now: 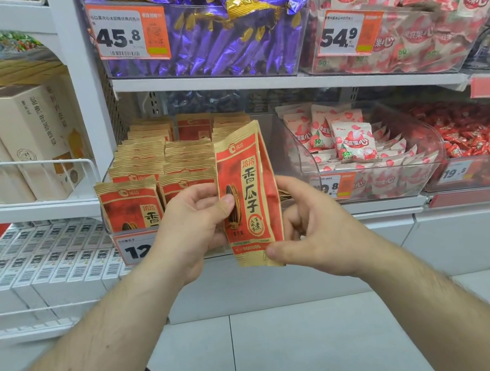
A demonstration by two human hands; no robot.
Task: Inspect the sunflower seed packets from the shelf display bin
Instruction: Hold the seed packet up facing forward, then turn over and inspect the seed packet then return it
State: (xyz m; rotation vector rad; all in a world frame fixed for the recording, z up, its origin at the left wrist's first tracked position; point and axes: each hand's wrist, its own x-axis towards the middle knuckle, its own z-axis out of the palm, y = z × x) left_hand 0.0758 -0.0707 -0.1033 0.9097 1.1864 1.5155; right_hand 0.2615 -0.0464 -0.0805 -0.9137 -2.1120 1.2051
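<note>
We hold 1 sunflower seed packet upright in front of the display bin, its printed front facing us. Our left hand pinches the packet's 9 o'clock edge, thumb on the front and fingers curled behind. Our right hand pinches the lower corner at 5 o'clock, thumb tip on the gold border, the other fingers loosely curled behind. The remaining packets stand in rows in the bin, toward 10 o'clock from the held one, above a price tag that our left hand partly covers. To inspect well, we judge it best to keep both pinches on the borders so the print stays readable, check the seals, then turn the packet to read the back.
</note>
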